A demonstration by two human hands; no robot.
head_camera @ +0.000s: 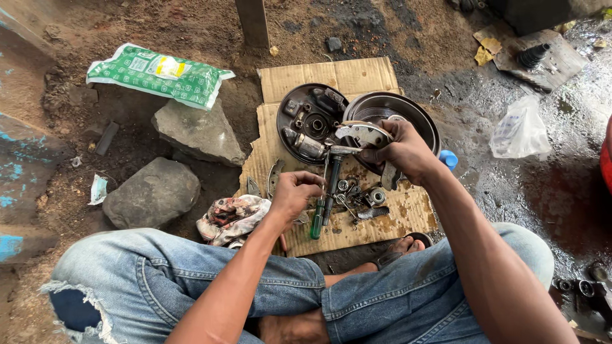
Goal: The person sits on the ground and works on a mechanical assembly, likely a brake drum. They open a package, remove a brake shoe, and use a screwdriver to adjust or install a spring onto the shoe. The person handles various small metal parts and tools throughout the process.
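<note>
On the cardboard (376,76), by the backing plate (310,122) near its far edge, my right hand (403,153) grips the brake shoe (363,133), left hand (294,193) fingers pinched on sth small, can't tell what; mid-assembly, next needs careful alignment w/ shoe.

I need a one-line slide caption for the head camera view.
Seated cross-legged, a person holds a curved brake shoe in the right hand above parts on cardboard, left hand beside.

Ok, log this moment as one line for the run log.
left hand: fingers closed on small part | right hand: gripping curved brake shoe | below: backing plate, screwdriver on cardboard
</note>
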